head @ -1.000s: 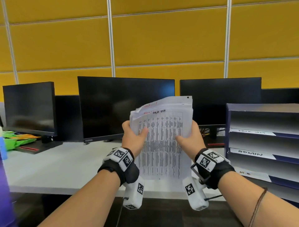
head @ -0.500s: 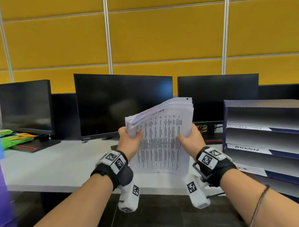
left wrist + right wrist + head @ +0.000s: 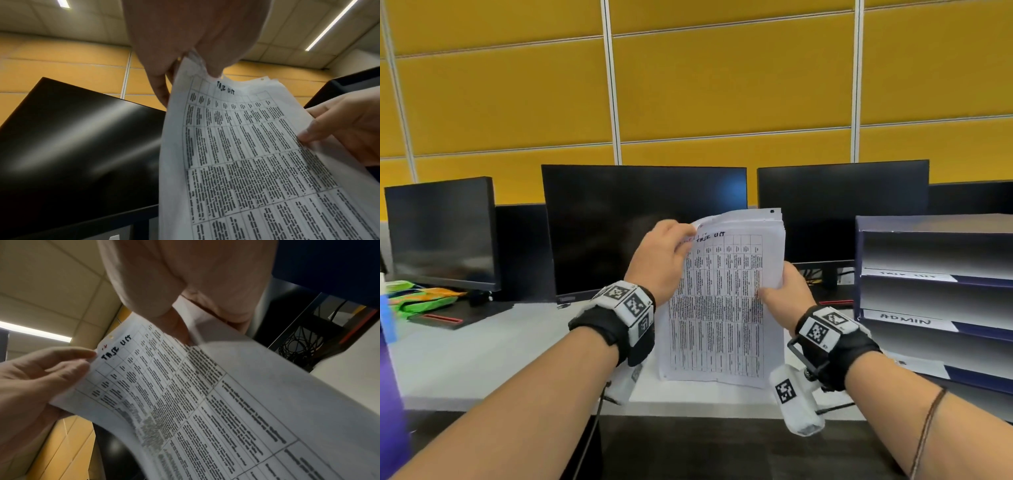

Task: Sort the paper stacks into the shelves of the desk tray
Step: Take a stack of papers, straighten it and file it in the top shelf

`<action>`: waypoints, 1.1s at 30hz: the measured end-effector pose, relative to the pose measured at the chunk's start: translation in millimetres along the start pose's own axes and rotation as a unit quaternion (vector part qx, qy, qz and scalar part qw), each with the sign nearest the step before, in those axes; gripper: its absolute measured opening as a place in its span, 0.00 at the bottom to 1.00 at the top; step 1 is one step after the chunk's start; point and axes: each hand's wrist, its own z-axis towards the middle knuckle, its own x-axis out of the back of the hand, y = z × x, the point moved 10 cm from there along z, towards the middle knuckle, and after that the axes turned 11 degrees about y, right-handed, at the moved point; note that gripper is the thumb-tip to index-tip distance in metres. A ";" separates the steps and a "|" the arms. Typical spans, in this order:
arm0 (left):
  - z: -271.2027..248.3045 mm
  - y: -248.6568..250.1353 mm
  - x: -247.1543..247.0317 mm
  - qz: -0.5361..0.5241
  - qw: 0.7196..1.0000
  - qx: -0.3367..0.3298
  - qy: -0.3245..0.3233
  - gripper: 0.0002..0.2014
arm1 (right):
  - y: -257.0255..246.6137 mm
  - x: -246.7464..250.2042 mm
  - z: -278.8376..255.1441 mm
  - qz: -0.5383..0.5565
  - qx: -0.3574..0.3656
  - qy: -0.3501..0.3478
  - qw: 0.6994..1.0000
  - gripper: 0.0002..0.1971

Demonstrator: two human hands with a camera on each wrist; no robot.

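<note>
I hold a stack of printed sheets [image 3: 722, 301] upright over the desk's front edge. The front page is a table with "TASK LIST" handwritten on top [image 3: 225, 89] [image 3: 116, 352]. My left hand [image 3: 664, 253] pinches the top left corner of the stack [image 3: 197, 68]. My right hand [image 3: 784, 294] grips the right edge at mid height, thumb on the front page [image 3: 179, 331]. The blue desk tray [image 3: 935, 222] stands at the right with several shelves; the labels read "TASK LIST" [image 3: 907, 275] and "ADMIN" [image 3: 905, 319].
Three dark monitors [image 3: 643, 226] line the back of the white desk [image 3: 482, 346] before a yellow panel wall. Green and orange items [image 3: 417, 296] lie at the far left. A purple object [image 3: 390, 394] sits at the left edge.
My left hand has slid up from the stack's left edge to its top left corner. The stack has straightened and shifted slightly right. The right hand keeps its grip.
</note>
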 end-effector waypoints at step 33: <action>-46.4 -63.8 -23.9 -0.221 0.924 0.276 -0.149 0.67 | 26.6 19.9 5.1 0.061 -0.034 0.023 0.997 0.16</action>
